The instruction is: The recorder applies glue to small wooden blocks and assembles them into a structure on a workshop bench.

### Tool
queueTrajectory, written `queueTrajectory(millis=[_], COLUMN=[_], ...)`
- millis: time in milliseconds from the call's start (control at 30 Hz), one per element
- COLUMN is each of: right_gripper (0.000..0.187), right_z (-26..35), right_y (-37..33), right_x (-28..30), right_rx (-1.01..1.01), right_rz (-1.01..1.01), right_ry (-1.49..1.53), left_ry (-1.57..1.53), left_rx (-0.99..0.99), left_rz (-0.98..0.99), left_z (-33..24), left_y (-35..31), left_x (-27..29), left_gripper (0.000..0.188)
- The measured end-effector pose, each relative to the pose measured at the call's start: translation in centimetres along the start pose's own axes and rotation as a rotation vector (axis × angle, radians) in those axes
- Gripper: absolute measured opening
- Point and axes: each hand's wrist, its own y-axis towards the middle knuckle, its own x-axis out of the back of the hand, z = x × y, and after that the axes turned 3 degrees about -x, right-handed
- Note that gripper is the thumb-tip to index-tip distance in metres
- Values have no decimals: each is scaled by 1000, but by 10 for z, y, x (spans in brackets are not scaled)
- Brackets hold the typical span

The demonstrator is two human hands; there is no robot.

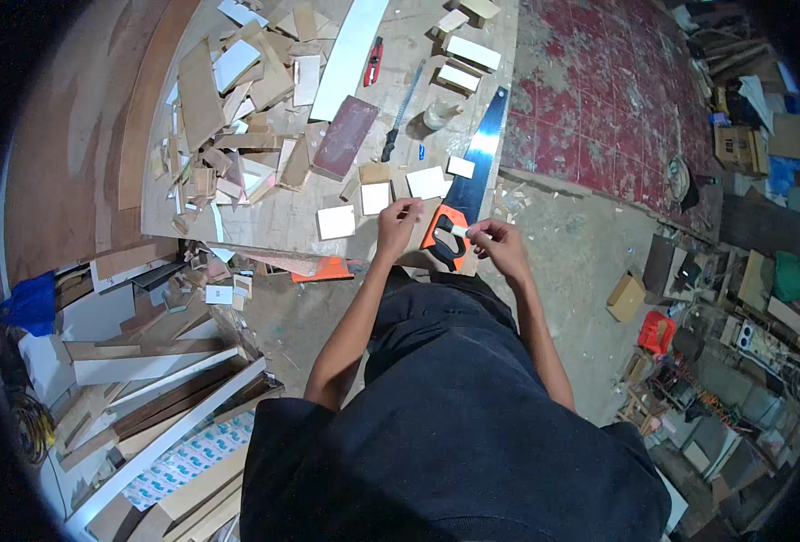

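My left hand (397, 224) is over the near edge of the workbench, fingers curled together. Whether anything is between them I cannot make out. Just across from it, my right hand (501, 244) pinches a small white piece (459, 231) over the orange and black handle of a handsaw (477, 163). The saw lies along the bench's right edge, blade pointing away. A little white block (460, 166) rests on its blade. White square pieces, one a white tile-like block (336, 222), lie beyond and left of my left hand.
On the workbench (273, 221) lie a dark red sanding block or board (346, 137), a thin black-handled saw (402, 108), a red cutter (374, 61), a jar (439, 114) and a heap of wood offcuts (237, 135). Below left, a second orange-handled saw (323, 269) sticks out; long boards (165, 443) are stacked there.
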Motion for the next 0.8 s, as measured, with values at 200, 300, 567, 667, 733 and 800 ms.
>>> queueTrajectory(millis=[200, 300, 567, 667, 733, 800], right_gripper=[12, 12, 21, 35, 43, 52], right_z=[8, 30, 37, 41, 28, 9], right_y=[24, 28, 100, 158, 200, 250], right_x=[-59, -86, -130, -146, -154, -133], right_rx=[194, 224, 196, 8, 7, 117], right_rz=[95, 247, 511, 84, -179, -401], right_ry=[-25, -75, -123, -94, -238, -479], left_ry=[-380, -436, -525, -627, -667, -668], left_rx=[123, 134, 287, 225, 190, 156], left_rz=[369, 190, -19, -157, -260, -263], left_z=[-70, -53, -40, -41, -53, -69], left_y=[-36, -49, -66, -81, -87, -86], left_x=[52, 78, 141, 170, 183, 188], left_gripper=[23, 20, 15, 12, 10, 10])
